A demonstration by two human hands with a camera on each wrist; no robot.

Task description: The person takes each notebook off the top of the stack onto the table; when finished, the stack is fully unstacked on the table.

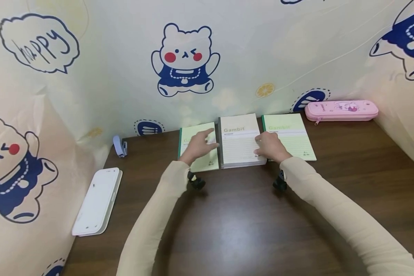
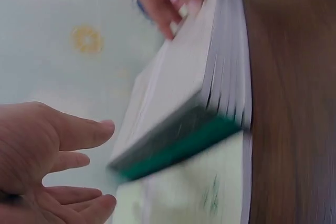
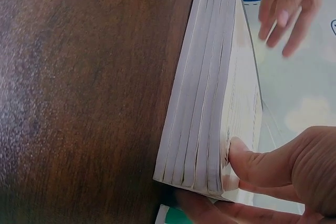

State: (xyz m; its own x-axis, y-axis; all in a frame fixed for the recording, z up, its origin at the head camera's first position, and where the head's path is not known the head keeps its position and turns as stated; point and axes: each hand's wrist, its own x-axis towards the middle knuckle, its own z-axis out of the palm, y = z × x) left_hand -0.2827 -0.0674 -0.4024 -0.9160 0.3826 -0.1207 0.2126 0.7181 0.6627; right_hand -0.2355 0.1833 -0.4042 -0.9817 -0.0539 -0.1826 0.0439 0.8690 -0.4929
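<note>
A stack of several Gambit notebooks (image 1: 239, 143) lies on the table between two pale green notebooks, one on the left (image 1: 210, 158) and one on the right (image 1: 294, 142). My right hand (image 1: 271, 147) grips the stack's right edge; in the right wrist view its thumb (image 3: 252, 166) presses the top cover while the other fingers (image 3: 210, 211) reach round the side and low edge. Over the left green notebook hovers my left hand (image 1: 198, 147), fingers spread and apart from the stack. The left wrist view shows this hand (image 2: 47, 156) holding nothing beside the dark and green spines (image 2: 178, 145).
A pink pencil case (image 1: 341, 111) lies at the back right, against the printed wall covering (image 1: 248, 50). At the left stand a small lavender stapler-like object (image 1: 120, 146) and, closer, a white flat case (image 1: 97, 201). Dark wooden tabletop (image 1: 227, 222) extends in front of the notebooks.
</note>
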